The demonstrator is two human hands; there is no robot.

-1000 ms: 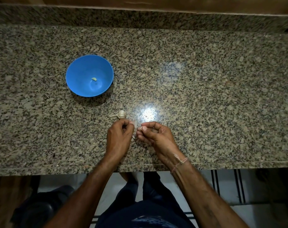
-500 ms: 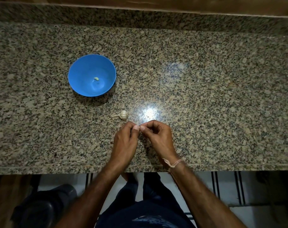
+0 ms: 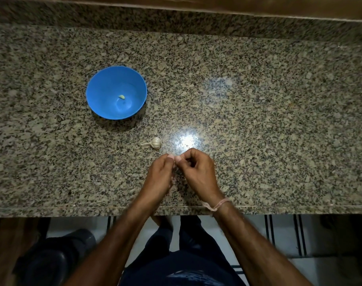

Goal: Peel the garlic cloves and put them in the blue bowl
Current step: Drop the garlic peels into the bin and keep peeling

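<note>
Just inside the counter edge (image 3: 72, 209), both hands (image 3: 182, 172) meet.

Bare forearms, no sleeves; a thin pinkish thread band (image 3: 217, 205) circles the right wrist; dark navy trousers (image 3: 182, 254) below.

clove (image 3: 121, 97) in bowl (image 3: 97, 96), garlic bulb (image 3: 156, 142) right-front of it, hands nearer

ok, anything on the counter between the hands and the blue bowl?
Only the garlic bulb, lying on the granite counter just beyond the left hand and right hand. It is low; the blue bowl sits further back-left, apart from it, open-topped.
</note>
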